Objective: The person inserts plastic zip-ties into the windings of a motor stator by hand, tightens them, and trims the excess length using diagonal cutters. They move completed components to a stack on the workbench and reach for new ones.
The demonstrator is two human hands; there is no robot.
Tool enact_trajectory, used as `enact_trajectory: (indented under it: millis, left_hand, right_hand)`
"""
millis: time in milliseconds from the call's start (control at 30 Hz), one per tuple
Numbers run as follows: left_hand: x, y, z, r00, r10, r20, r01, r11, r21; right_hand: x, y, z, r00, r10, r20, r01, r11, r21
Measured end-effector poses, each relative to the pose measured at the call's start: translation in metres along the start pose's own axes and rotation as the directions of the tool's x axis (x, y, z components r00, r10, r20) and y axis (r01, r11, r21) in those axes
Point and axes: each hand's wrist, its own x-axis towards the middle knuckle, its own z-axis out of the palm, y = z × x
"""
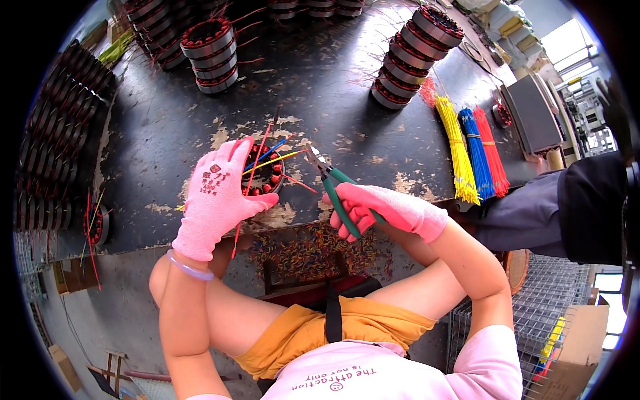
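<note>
My left hand (219, 190), in a pink glove, grips the near left side of a round motor stator (276, 179) with red windings. The stator rests on the table close to its front edge. Out of it stick a yellow wire (280, 158), a blue wire (269, 148) and red wires (262, 148). My right hand (390, 208), also gloved in pink, is closed around green-handled cutting pliers (343, 208). Their metal jaws are at the tip of the yellow wire; whether they touch it I cannot tell.
Stacked stators stand at the back left (213, 60), back right (413, 57) and far left. To the right lie bundles of yellow wires (459, 150), blue wires (475, 147) and red wires (492, 153), near another person's leg (527, 213). Wire clippings (320, 250) lie below the table edge.
</note>
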Motion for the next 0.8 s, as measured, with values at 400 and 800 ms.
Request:
enact_trajectory:
  millis: [400, 800]
  left_hand:
    - [0.001, 0.005, 0.006, 0.999, -0.036, -0.018, 0.037, 0.997, 0.067]
    - [-0.015, -0.020, -0.013, 0.992, -0.094, 0.079, 0.108, 0.975, -0.193]
  right_hand:
    - [0.014, -0.001, -0.004, 0.991, -0.082, -0.103, 0.087, 0.995, 0.041]
    - [-0.021, 0.005, 0.007, 0.998, 0.017, 0.063, -0.024, 0.994, 0.107]
